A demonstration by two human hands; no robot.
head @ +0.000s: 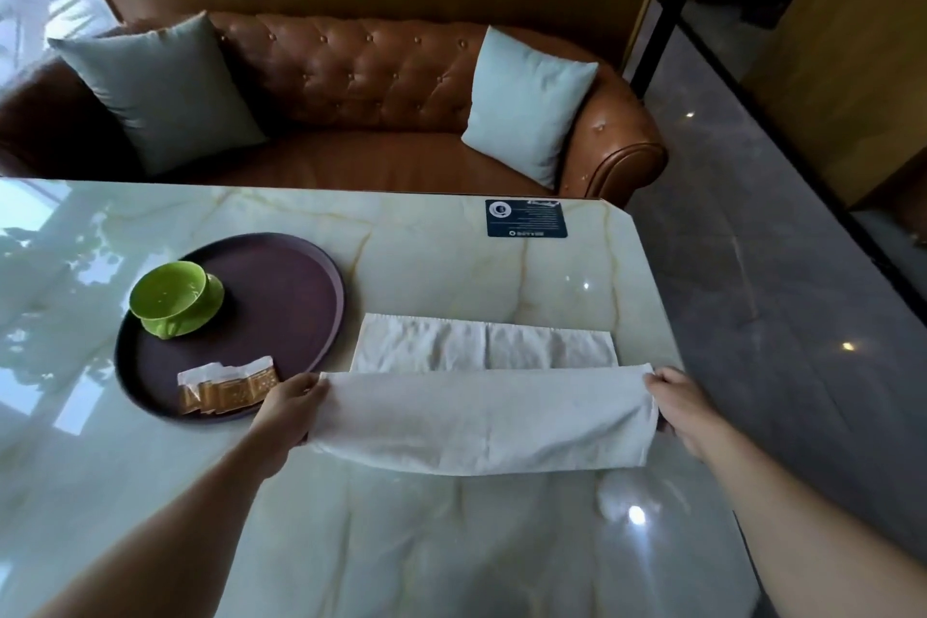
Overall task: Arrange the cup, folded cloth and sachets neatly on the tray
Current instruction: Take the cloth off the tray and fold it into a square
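Head view: your left hand (293, 399) pinches the left end of the cloth (484, 381), fingers closed on its near fold. Your right hand (674, 399) grips the right end the same way, closed on the fabric. Between your hands the near half of the cloth is lifted and hangs in a loose, rounded fold above the counter (451, 261). The far half lies flat on the counter, with a crease down its middle.

Just left of the cloth sits the round dark tray (301, 296), its right rim near the cloth's left edge. Your left hand is just beside the tray's near rim. On the tray's near part lie the sachets (228, 389), gold and white, bunched together and overlapping. On the tray's far left part stands the green cup (168, 296) on a matching saucer (198, 314), upright, well apart from the sachets.

Farther back on the counter, near its far edge, a dark card (525, 218) lies flat. Beyond the counter stands a brown sofa (381, 80) with two pale cushions (526, 103).
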